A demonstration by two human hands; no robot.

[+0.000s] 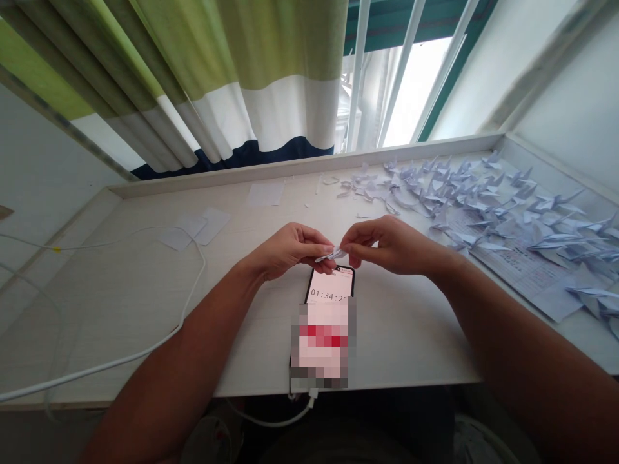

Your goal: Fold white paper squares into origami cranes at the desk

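Both of my hands meet over the middle of the pale desk (pixel 120 303), pinching one small folded piece of white paper (pixel 331 255) between them. My left hand (pixel 290 248) grips its left end with thumb and fingers closed. My right hand (pixel 387 243) pinches the right end the same way. Directly under the paper lies a phone (pixel 329 287) with a running timer on its screen.
Several folded paper cranes (pixel 483 200) are piled at the right on a printed sheet (pixel 532 274). Blank paper squares (pixel 198 227) lie at the left, another (pixel 265 193) farther back. A white cable (pixel 145 351) loops across the left side. Curtain and window stand behind.
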